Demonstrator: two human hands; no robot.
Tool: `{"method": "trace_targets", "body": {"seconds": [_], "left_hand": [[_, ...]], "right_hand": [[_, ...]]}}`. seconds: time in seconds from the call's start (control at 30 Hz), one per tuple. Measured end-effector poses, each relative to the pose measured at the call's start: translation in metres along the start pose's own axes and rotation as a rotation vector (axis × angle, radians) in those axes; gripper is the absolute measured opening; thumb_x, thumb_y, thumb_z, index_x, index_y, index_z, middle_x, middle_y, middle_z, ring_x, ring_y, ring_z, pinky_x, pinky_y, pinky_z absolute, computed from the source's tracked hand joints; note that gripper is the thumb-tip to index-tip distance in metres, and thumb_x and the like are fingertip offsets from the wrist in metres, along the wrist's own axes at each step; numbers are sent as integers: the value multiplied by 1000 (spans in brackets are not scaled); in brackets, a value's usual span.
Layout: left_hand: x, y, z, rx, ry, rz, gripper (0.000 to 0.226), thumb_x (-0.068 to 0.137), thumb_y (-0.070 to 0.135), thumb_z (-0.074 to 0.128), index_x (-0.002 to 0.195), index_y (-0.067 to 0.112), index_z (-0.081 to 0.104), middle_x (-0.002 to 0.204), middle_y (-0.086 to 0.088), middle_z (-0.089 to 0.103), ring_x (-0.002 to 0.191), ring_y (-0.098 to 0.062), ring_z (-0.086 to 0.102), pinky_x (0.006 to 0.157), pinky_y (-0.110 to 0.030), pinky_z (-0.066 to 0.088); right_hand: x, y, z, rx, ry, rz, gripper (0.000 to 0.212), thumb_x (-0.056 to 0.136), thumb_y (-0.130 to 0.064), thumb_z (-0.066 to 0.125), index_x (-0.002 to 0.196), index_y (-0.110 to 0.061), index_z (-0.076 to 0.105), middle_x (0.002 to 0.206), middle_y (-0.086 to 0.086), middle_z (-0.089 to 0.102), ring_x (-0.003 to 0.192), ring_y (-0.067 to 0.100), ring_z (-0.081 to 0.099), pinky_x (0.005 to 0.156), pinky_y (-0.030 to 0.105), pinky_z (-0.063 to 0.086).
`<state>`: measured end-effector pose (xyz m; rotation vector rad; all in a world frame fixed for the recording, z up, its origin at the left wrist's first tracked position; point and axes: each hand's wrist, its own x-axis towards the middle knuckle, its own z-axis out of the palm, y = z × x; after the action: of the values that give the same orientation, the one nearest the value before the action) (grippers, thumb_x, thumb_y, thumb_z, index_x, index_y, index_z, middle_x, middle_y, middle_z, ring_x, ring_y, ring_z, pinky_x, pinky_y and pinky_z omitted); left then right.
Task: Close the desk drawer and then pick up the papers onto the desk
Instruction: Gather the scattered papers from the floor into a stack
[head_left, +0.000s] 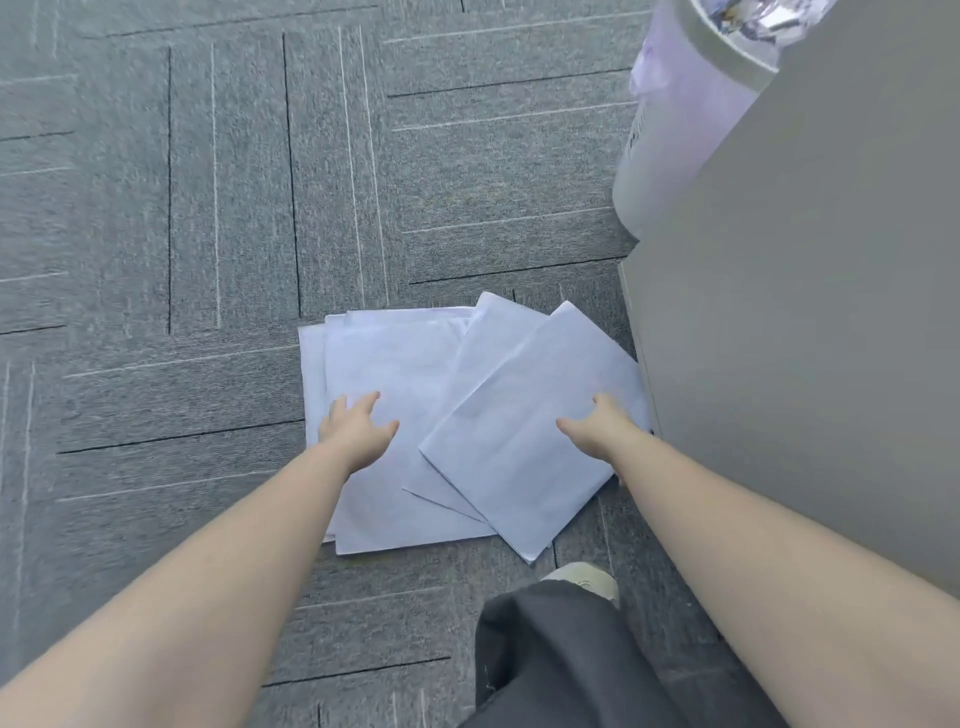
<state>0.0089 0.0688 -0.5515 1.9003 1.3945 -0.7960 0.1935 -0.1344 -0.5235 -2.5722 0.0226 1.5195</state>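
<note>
Both hands' fingers spread wide over floor papers (467, 410) — lined bin (675, 130) nearby.

The papers (415, 395) lie fanned on the carpet (156, 260), their right edge just beside the desk cabinet (805, 338); the left hand (356, 427) rests over the left sheets, the right hand (605, 426) over the right ones; a bin (670, 150) stands behind the cabinet; a shoe (584, 577) sits nearer than the papers.

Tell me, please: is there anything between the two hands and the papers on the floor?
Nothing visible. The left hand and the right hand are spread open directly over the papers on the carpet; whether they touch, I cannot tell.
</note>
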Motion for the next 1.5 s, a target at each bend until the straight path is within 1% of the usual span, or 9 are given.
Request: {"method": "trace_targets", "body": {"seconds": [0.2, 0.3, 0.5, 0.67, 0.87, 0.97, 1.17, 1.33, 1.5], "left_hand": [[31, -36, 11, -135, 108, -223, 105, 74, 59, 61, 150, 25, -3, 160, -13, -2, 146, -39, 6, 119, -48, 13], [36, -44, 13, -194, 141, -280, 117, 66, 66, 64, 150, 22, -5, 160, -14, 4, 145, -38, 12, 118, -48, 16], [41, -37, 7, -354, 264, -351, 127, 54, 72, 68, 148, 12, 8, 150, -20, 23, 138, -40, 27, 113, -52, 28], [38, -22, 9, -504, 221, -250, 111, 57, 60, 76, 138, 3, 26, 145, -13, 38, 134, -32, 39, 108, -44, 37], [35, 2, 17, -624, 97, -3, 80, 47, 50, 86, 113, 17, 58, 114, 2, 66, 105, -18, 63, 97, -37, 50], [28, 19, 28, -723, -49, 71, 64, 62, 21, 85, 119, 14, 58, 116, -6, 68, 105, -23, 65, 96, -38, 51], [18, 31, 27, -832, -199, 38, 55, 73, 0, 74, 124, 6, 53, 120, -13, 64, 98, -26, 63, 86, -37, 51], [10, 33, 24, -787, -95, -10, 43, 80, -4, 60, 122, 1, 53, 122, -19, 63, 109, -33, 62, 95, -43, 50], [-7, 36, -17, -764, -126, 117, 18, 84, -4, 57, 85, 13, 65, 77, -1, 68, 57, -7, 66, 53, -17, 55]], "right_hand": [[31, 18, 28, 406, 59, 325, 107, 83, -37, 66, 152, -15, -14, 157, 17, 18, 136, 40, 34, 106, 51, 37], [37, 21, 43, 660, 207, 385, 104, 77, -28, 74, 152, -11, 4, 151, 17, 28, 131, 39, 42, 95, 49, 44], [43, 11, 52, 696, 338, 382, 92, 66, -27, 81, 141, -5, 32, 144, 21, 37, 124, 41, 49, 99, 45, 46], [48, 2, 51, 573, 288, 329, 75, 77, -27, 74, 140, -6, 39, 148, 17, 30, 135, 37, 34, 108, 40, 34], [40, -8, 64, 527, 211, 183, 72, 73, -37, 73, 137, -27, 41, 139, 15, 28, 123, 39, 44, 106, 39, 40], [37, -4, 66, 518, 180, 124, 74, 77, -34, 69, 143, -34, 37, 141, 14, 26, 123, 39, 45, 106, 39, 39], [27, -1, 66, 602, 108, -99, 74, 79, -27, 67, 145, -35, 36, 146, 6, 41, 128, 27, 48, 107, 42, 41], [18, -15, 61, 786, -43, -176, 78, 83, -12, 66, 148, -25, 25, 138, -7, 49, 121, 17, 51, 102, 31, 38], [7, -23, 34, 866, -42, -144, 98, 79, -19, 75, 152, -17, 10, 149, 4, 42, 130, 23, 47, 104, 33, 35]]}}
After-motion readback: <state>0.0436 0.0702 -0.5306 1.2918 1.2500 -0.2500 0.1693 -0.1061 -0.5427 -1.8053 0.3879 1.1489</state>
